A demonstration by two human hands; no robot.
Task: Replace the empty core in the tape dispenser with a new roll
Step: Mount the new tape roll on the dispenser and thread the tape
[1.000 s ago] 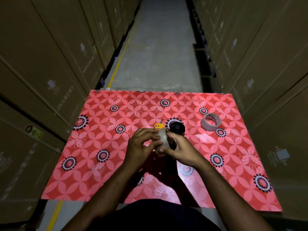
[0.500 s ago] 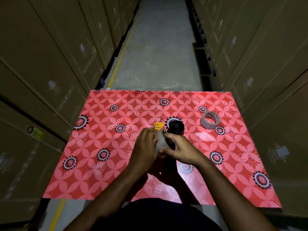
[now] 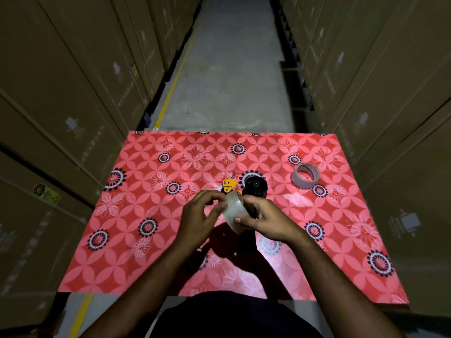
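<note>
A roll of clear tape is held on edge above the middle of the table, between both hands. My right hand grips its right side, thumb on the near rim. My left hand pinches at the roll's upper left edge. Just behind the roll lies the tape dispenser, with a black round hub and a yellow plate; its handle is hidden under my hands. A thin, nearly bare tape ring lies flat at the table's right rear.
The table wears a red flowered cover. Stacked cardboard boxes wall both sides closely. A concrete aisle with a yellow floor line runs ahead beyond the far edge.
The roll has tilted and come slightly nearer and to the right. My left hand has opened away from the roll's face, its fingertips now pinching at the upper left rim.
</note>
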